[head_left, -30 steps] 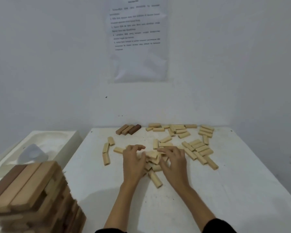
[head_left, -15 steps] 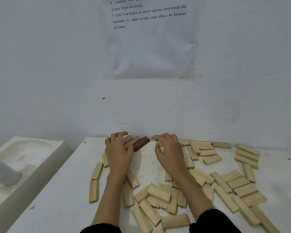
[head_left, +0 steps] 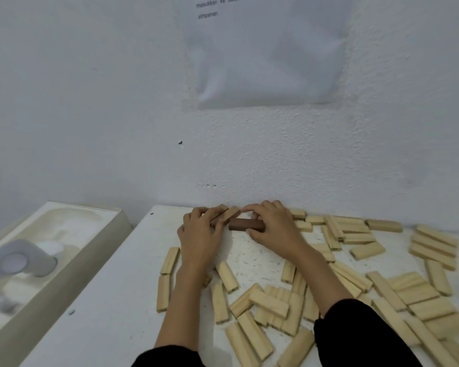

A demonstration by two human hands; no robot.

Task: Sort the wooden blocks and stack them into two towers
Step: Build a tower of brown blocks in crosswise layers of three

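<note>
Right hand (head_left: 273,229) pinches dark block (head_left: 245,225), centre frame by the wall (head_left: 117,128). Left hand (head_left: 200,234) curls round two brown blocks (head_left: 225,214). I see one risk: sleeves (head_left: 355,335) sweep pale blocks (head_left: 269,300) lower right, mixing the sorted colours.

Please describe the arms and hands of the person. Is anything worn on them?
Both arms wear black sleeves, the left sleeve and the right sleeve, which leave the forearms and wrists uncovered. The left hand and the right hand are bare: no gloves, and no ring, watch or bracelet can be seen.
</note>
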